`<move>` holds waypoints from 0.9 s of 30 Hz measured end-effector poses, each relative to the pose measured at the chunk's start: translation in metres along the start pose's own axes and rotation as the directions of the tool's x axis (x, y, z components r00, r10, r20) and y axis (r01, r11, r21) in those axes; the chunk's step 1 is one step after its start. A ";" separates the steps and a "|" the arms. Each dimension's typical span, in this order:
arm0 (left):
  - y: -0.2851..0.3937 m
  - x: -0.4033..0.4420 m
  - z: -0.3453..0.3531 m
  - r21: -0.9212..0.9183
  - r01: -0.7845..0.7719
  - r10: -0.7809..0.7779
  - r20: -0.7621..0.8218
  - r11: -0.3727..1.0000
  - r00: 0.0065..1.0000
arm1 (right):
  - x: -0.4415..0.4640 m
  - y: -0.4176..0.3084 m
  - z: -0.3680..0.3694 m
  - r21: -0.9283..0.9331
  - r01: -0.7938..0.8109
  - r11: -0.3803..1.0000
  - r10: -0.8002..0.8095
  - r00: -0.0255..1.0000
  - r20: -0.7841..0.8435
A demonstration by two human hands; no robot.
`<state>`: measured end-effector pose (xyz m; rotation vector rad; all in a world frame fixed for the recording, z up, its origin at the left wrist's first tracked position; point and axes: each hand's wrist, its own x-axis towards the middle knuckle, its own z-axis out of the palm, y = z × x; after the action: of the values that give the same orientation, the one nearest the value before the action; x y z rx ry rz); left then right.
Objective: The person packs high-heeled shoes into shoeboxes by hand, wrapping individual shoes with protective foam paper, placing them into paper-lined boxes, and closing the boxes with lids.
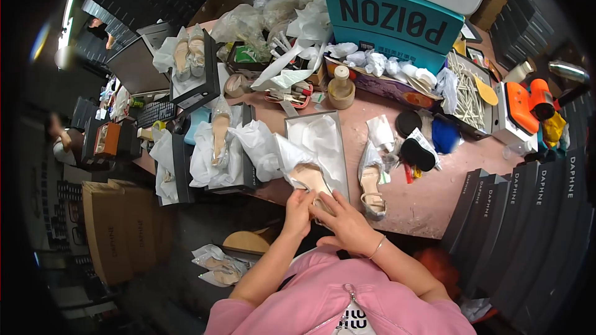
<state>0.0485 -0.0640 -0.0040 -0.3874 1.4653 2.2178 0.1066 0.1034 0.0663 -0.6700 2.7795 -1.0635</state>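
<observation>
A strappy flat shoe [311, 177] with a beige insole and white tissue around its toe is held at the table's front edge. My left hand [299, 212] grips its near left side. My right hand [343, 218] is closed around the heel and strap area, its fingers close to those of the left; the strap is partly hidden. To the right lies a similar shoe [370, 181], its toe end in white wrapping and its ankle strap towards me. Just beyond my hands is a shallow grey box [342, 149] lined with white tissue.
Shoes in tissue fill dark boxes [248, 170] at left. Teal boxes [394, 22] stand at the back, beside a bin of white sticks [467, 96]. A jar [341, 90] sits mid-table. Stacked DAPHNE boxes [540, 211] flank the right; cartons [121, 229] stand lower left.
</observation>
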 end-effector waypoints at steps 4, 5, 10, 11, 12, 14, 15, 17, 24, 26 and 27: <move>0.012 -0.022 0.012 -0.039 0.122 -0.123 -0.028 0.992 0.992 | -0.021 0.016 -0.006 0.217 0.016 0.976 -0.029 0.998 0.058; 0.013 -0.021 0.015 0.072 0.145 -0.150 0.073 0.987 0.986 | -0.028 0.014 -0.009 0.262 -0.035 0.965 0.031 0.999 0.020; 0.048 0.063 0.020 0.563 -0.210 0.076 0.252 0.799 0.965 | -0.065 0.019 -0.043 0.569 -0.171 0.804 0.287 0.950 -0.121; 0.059 0.082 0.032 0.588 -0.181 0.063 0.215 0.789 0.975 | -0.071 0.018 -0.045 0.486 -0.185 0.854 0.295 0.942 -0.160; 0.062 0.098 0.047 0.720 -0.190 0.055 0.207 0.668 0.977 | -0.077 0.018 -0.047 0.397 -0.203 0.895 0.302 0.932 -0.203; 0.052 0.127 0.062 0.849 -0.184 0.013 0.205 0.495 0.979 | -0.080 0.015 -0.047 0.307 -0.211 0.928 0.293 0.922 -0.253; 0.044 0.141 0.059 0.846 -0.202 0.018 0.223 0.493 0.975 | -0.081 0.015 -0.043 0.208 -0.215 0.954 0.269 0.919 -0.287; 0.039 0.156 0.049 0.593 0.010 -0.206 0.264 0.805 0.942 | -0.083 0.016 -0.039 0.052 -0.223 0.973 0.228 0.913 -0.337; 0.204 0.033 0.063 0.433 -0.598 0.353 0.523 0.675 0.776 | -0.091 0.020 -0.033 -0.028 -0.236 0.971 0.200 0.877 -0.436; 0.242 -0.008 0.083 0.355 -0.812 0.374 0.752 0.463 0.542 | -0.095 0.019 -0.037 0.400 -0.156 0.903 0.338 0.833 -0.438; 0.250 -0.016 0.097 0.409 -0.834 0.187 0.847 0.372 0.498 | -0.098 0.015 -0.036 0.718 -0.108 0.687 0.497 0.791 -0.357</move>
<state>-0.0648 -0.0615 0.2400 1.3556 2.0636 1.4129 0.1811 0.1779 0.0771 0.2504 2.3850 -2.2429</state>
